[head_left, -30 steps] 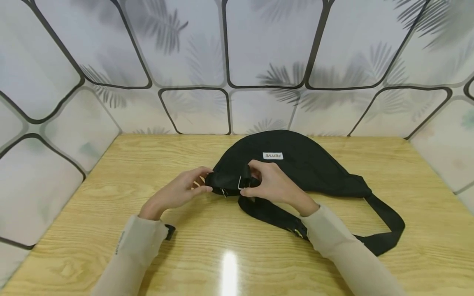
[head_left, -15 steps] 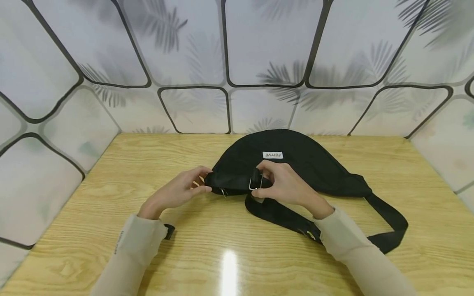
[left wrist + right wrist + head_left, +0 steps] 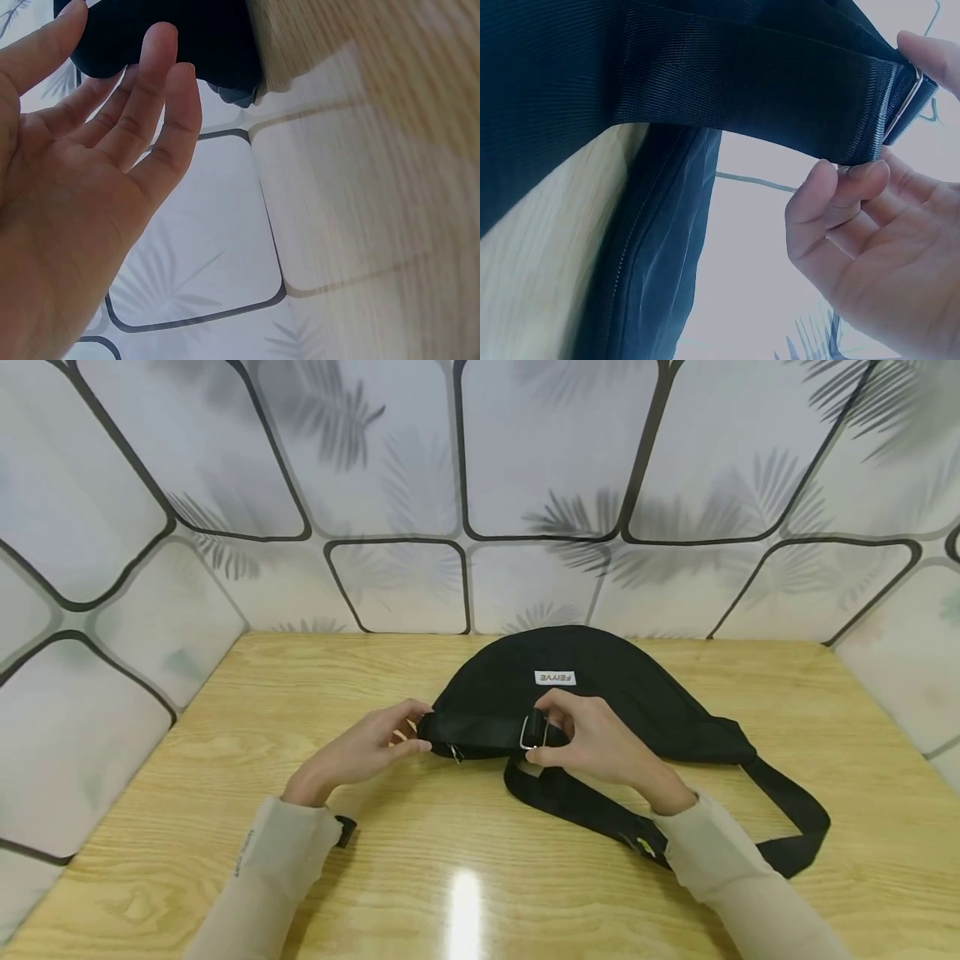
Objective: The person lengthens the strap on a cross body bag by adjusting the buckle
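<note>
Black sling bag: it lies on the far middle part of the wooden table.
White label: it reads "FEIYVE", upside down for the person.
Left hand: its thumb and fingers hold the left end of the bag.
Right hand: it pinches the strap at the metal buckle.
Left sleeve: it bears dark writing, too small to be read.
</note>
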A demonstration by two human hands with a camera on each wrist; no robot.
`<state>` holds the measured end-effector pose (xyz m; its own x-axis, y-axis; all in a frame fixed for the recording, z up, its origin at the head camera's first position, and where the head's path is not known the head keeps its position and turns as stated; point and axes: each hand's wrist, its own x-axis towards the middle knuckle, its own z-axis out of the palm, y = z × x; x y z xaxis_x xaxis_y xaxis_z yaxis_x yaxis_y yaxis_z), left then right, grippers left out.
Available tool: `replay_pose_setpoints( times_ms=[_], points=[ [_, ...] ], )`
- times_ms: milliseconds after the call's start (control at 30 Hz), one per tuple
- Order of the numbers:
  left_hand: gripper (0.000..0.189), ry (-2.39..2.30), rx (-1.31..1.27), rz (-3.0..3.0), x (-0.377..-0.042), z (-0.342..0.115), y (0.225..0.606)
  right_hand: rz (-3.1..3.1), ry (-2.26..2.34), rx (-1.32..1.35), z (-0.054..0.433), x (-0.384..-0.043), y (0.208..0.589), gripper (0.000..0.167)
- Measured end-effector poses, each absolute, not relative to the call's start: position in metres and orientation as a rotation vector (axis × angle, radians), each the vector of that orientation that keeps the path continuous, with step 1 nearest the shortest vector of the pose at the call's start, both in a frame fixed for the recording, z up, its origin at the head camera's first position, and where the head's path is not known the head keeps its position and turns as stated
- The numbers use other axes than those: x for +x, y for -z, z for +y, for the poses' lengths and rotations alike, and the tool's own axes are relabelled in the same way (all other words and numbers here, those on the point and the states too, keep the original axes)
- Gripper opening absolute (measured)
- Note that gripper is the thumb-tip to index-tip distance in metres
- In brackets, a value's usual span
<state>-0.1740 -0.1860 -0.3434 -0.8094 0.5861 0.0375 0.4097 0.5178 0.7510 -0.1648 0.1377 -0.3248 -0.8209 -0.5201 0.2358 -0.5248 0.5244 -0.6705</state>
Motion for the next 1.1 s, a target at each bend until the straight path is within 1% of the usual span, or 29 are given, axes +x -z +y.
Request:
replay_pose_setpoints(
  times_ms=[400,700,1100],
  points=[
    [0.038,-1.133,0.842,2.569,-0.176,-0.189,0.342,-2.756,-1.206,0.966,0.157,-0.171,0.314,0.035],
    [0.037,-1.146,0.849,2.539,-0.174,-0.189,0.346,-2.756,-1.199,1.116,0.164,-0.172,0.316,0.035],
    [0.039,-1.118,0.88,2.557,-0.176,-0.188,0.346,-2.766,-1.096,1.107,0.166,-0.173,0.317,0.034]
  ],
)
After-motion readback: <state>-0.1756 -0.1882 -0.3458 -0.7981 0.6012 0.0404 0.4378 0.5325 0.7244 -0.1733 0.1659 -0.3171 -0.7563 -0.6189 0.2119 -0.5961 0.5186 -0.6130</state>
